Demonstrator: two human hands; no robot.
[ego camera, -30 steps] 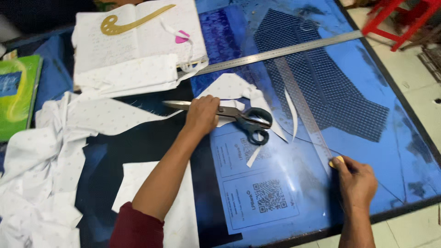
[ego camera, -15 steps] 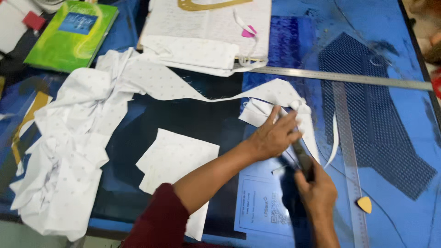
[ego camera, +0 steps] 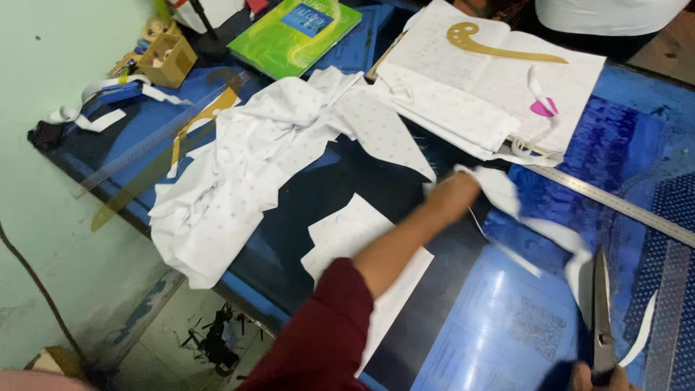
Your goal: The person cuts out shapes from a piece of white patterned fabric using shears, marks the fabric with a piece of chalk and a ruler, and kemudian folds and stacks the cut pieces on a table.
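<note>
The left hand [ego camera: 452, 190] reaches toward one o'clock across the blue cutting surface [ego camera: 615, 156] and grips one end of a thin white dotted fabric strip [ego camera: 539, 228]; blur hides how its fingers close, so I cannot tell more than that they pinch the cloth. The strip trails toward four o'clock to the long steel scissors [ego camera: 601, 304], whose handles sit in the right hand [ego camera: 601, 378] at the bottom edge, mostly cut off; its fingers cannot be read. The cloth looks light, limp and slippery, apt to sag and twist, best held near the end and kept taut. At ten o'clock lies a crumpled heap of white dotted cloth [ego camera: 239, 170]; a steel ruler [ego camera: 622, 206] lies at three o'clock.
</note>
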